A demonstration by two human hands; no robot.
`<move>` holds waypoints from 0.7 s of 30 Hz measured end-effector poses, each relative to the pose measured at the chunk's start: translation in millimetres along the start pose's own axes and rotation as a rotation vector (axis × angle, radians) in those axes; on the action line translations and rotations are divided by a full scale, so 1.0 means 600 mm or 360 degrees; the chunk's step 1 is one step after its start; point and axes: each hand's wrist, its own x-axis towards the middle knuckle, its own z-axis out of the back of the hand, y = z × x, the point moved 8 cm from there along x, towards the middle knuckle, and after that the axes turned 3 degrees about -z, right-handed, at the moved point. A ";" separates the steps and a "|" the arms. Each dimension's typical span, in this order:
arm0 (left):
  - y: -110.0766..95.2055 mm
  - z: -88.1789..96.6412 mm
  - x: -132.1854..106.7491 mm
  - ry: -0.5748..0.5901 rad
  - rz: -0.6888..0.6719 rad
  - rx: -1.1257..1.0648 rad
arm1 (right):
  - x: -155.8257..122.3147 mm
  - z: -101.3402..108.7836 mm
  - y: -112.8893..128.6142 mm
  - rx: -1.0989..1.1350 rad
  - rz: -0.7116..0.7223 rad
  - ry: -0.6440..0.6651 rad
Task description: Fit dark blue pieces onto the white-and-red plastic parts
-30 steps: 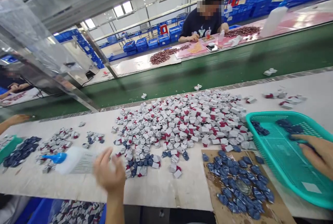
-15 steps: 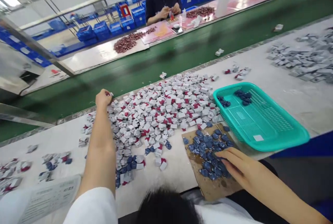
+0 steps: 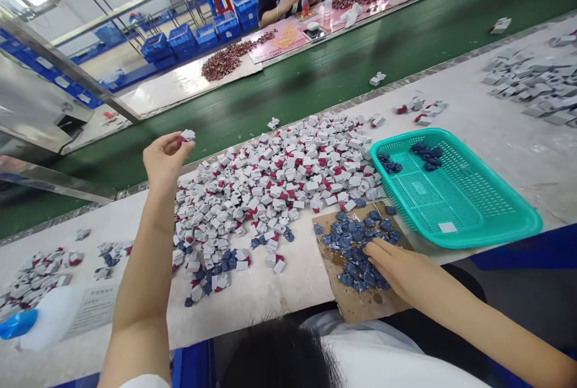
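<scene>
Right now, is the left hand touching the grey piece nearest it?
Touching: the head view shows the left hand pinching the grey piece between thumb and fingers.

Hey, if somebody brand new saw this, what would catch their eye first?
Probably the wide heap of small grey-and-dark-red blocky pieces across the middle of the whitish tabletop, with the bright turquoise plastic basket at its right. Next, perhaps, the left hand by the heap's far-left end, holding up one small grey-and-red piece, and the right hand over glossy dark-blue pieces on a brown cardboard sheet.
</scene>
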 end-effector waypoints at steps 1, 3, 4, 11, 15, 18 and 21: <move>-0.024 -0.004 -0.020 0.0047 0.0005 -0.0172 | 0.000 -0.003 0.000 -0.0001 0.0004 -0.0003; -0.071 -0.029 -0.073 0.0261 0.0045 -0.0445 | 0.000 -0.007 -0.002 0.0013 0.0014 0.0005; -0.093 -0.049 -0.108 0.0426 0.0095 -0.0524 | 0.001 -0.006 -0.003 0.0028 0.0023 0.0015; -0.187 -0.180 -0.396 0.1250 0.0780 -0.1323 | 0.020 0.078 -0.036 0.0828 -0.0338 0.0024; -0.208 -0.203 -0.473 0.1171 0.1026 -0.1600 | 0.012 0.120 -0.036 0.1371 -0.0650 -0.0168; -0.221 -0.209 -0.493 0.1156 0.1099 -0.1705 | 0.008 0.133 -0.022 0.1549 -0.0667 -0.0285; -0.225 -0.208 -0.498 0.1138 0.1133 -0.1753 | 0.009 0.139 -0.012 0.1560 -0.0643 -0.0323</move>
